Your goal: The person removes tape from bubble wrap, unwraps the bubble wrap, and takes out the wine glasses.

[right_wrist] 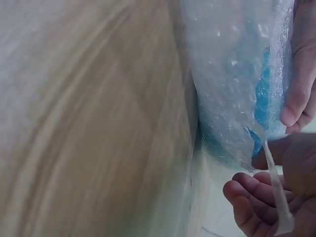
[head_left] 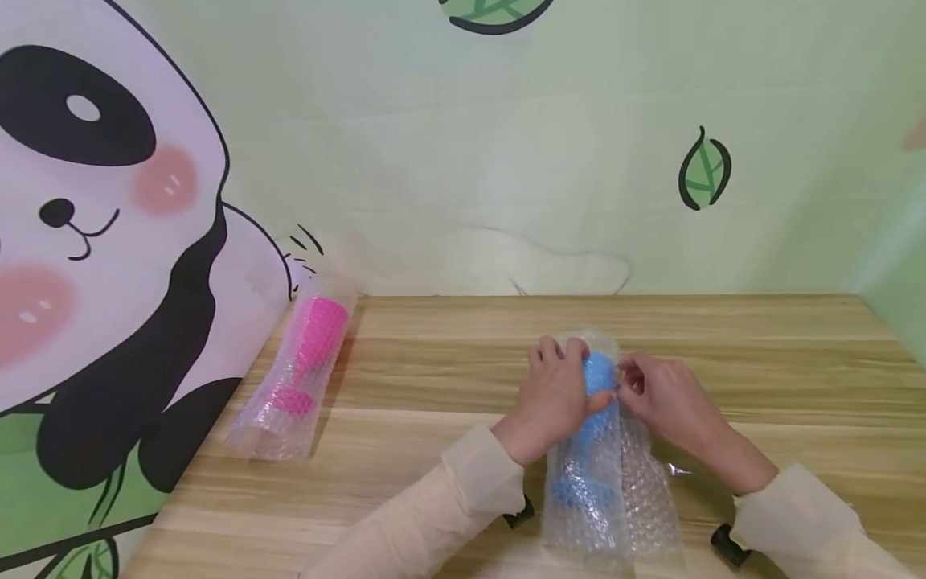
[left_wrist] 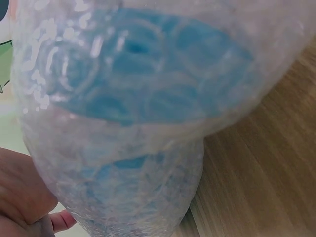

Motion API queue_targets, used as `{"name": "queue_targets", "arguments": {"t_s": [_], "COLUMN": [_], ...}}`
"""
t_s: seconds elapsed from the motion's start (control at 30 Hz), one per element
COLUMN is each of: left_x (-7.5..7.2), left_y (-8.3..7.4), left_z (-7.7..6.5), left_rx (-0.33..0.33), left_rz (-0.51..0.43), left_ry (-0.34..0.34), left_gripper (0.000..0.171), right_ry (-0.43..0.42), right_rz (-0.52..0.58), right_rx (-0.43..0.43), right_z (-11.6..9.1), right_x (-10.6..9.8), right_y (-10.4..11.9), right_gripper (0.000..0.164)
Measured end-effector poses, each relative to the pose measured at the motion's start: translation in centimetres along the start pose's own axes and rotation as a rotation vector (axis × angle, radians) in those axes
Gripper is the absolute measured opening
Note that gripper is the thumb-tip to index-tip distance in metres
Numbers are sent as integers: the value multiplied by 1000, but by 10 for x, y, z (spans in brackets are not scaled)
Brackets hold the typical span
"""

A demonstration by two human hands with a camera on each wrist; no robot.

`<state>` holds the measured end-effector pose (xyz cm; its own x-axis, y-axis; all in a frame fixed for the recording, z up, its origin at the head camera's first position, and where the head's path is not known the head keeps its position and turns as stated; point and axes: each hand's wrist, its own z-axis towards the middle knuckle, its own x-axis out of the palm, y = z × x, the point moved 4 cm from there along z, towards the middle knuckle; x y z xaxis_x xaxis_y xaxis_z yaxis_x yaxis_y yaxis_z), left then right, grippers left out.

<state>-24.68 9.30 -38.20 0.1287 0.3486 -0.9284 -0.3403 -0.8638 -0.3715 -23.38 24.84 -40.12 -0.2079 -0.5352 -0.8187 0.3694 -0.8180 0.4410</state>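
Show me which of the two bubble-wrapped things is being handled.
The blue bundle: the left hand holds it, and the right hand is at its edge. The pink bundle lies apart, farther left, touched by neither hand.

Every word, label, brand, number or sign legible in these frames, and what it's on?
None: no readable text in any view.
Tall blue object in clear bubble wrap: no lettering visible; blurred in the left wrist view.
Tall pink object in clear bubble wrap: none visible.
Narrow translucent strip: none visible.
Pale green backdrop: drawings only, a black-and-white panda and green leaves.
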Motion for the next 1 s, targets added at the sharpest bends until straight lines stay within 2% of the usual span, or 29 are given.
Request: {"name": "queue_targets", "arguments": {"t_s": [0.27,0.37,0.63,0.73,0.9,1.0], "left_x": [0,0,2,2,2,1], "left_y": [1,0,-2,-2,-1,0], "left_z": [1,0,0,0,-1,-1], "left_rx": [10,11,22,19,17,20], "left_rz": [10,17,42,35,29,34], "left_ry": [-6,-12,-37,-43,-39,-44], "left_gripper": [56,55,55,55,56,56], "right_ry": [-28,-47,-91,-88,-74,-83], "right_rz": [-26,-11,161,166,134,77], "right_rx": [10,35,251,249,176,118], "right_z": [1,0,0,-1,-6,-6], "right_x": [0,1,5,7,8,7], "right_y": [4,3,-8,-9,-6,-4], "right_gripper": [5,7,14,12,9,7]}}
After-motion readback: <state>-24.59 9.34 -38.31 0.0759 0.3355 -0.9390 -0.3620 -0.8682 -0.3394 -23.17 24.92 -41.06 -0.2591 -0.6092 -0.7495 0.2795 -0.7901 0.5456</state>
